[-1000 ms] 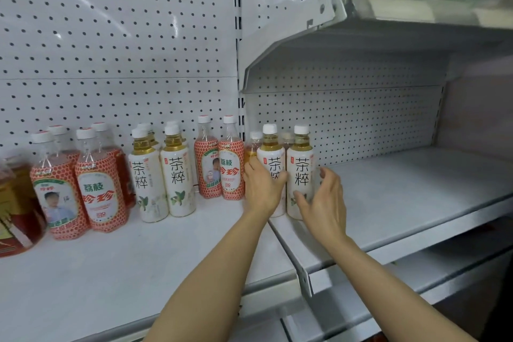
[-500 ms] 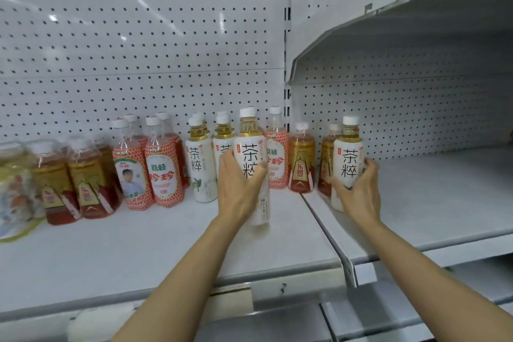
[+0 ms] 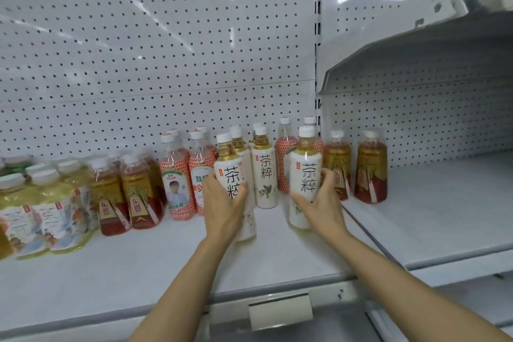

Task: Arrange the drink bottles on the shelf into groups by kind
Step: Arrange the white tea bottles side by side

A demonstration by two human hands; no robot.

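Now right hand (image 3: 323, 204) bottle (image 3: 304, 175) leftward

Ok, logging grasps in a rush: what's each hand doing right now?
Left hand: grips a white-label tea bottle.
Right hand: grips another white-label tea bottle.

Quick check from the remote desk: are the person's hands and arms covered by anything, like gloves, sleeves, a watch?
Nothing worn shows. The left hand and right hand are gloveless, with no rings or watch visible, and both forearms are bare, with no sleeves in view.
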